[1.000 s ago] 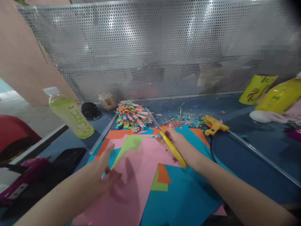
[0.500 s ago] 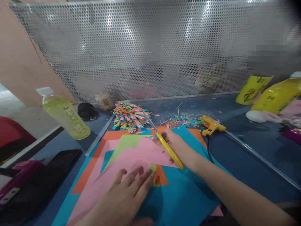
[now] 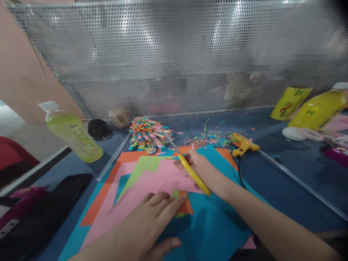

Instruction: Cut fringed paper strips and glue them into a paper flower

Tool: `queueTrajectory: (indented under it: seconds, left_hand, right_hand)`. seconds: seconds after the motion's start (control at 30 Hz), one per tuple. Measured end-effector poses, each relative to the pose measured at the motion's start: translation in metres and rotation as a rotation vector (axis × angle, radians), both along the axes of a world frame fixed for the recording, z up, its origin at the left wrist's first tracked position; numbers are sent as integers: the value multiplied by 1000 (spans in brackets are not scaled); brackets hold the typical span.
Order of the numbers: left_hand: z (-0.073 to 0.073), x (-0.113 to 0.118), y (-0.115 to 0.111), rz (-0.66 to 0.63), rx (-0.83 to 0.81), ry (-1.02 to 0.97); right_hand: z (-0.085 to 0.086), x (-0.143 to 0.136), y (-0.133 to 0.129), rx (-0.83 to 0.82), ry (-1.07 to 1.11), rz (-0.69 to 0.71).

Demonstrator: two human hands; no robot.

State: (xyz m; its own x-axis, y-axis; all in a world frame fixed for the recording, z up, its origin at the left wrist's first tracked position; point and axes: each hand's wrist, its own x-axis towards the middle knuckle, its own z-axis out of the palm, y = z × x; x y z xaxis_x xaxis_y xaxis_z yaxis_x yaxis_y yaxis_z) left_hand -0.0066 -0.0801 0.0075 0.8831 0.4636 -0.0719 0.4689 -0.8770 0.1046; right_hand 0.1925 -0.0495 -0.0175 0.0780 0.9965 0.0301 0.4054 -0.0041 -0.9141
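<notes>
My right hand (image 3: 199,166) is closed around the yellow handle of a pair of scissors (image 3: 191,173), whose blades point away toward the pile of colourful paper strips (image 3: 149,134). My left hand (image 3: 148,221) is open, palm down, fingers stretched over the paper. Its index fingertip reaches a small orange paper piece (image 3: 187,204), which overlaps a bit of green. Under both hands lie layered sheets: a pink sheet (image 3: 163,177), a blue sheet (image 3: 212,221), a green sheet (image 3: 146,165) and an orange sheet (image 3: 104,197).
A yellow glue gun (image 3: 244,145) with a clear glue stick (image 3: 296,180) lies right of the paper scraps (image 3: 212,137). At left stand a green drink bottle (image 3: 73,136) and a black phone-like slab (image 3: 62,203). A yellow bottle (image 3: 318,110) is at right. Behind rises a perforated metal panel (image 3: 174,54).
My left hand has shifted right, its index finger now over the orange piece and its thumb further out. The right hand still holds the scissors. The view has shifted slightly.
</notes>
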Motion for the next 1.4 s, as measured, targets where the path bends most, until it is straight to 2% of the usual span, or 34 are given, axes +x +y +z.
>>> queueTrajectory:
  seconds: [0.1,0.17,0.3,0.43,0.6,0.73,1.03,1.23,1.4]
  left_hand:
    - [-11,-5,7,183,170,-38]
    - [-17,-9,10,265,229,-9]
    - [-27,-21,7,307,311,47]
    - [-35,-42,-2,344,370,84]
    - [-47,-65,-11,456,451,80]
    - [-49,-68,-13,471,454,74]
    - [-47,-63,-23,457,409,95]
    - [-49,-57,-26,464,432,73]
    - [-52,-54,-25,469,424,61]
  right_hand:
    - [5,2,-5,4,-93,28]
    - [9,0,-11,-10,-151,42]
    - [14,-12,-28,-67,-309,35]
    - [14,-23,-40,-168,-559,139]
    - [14,-22,-40,-202,-626,202]
    - [14,-21,-39,-207,-662,261]
    - [5,-23,-44,-137,-715,272]
    - [-4,-19,-52,-50,-663,253]
    - [-6,-14,-52,-70,-636,274]
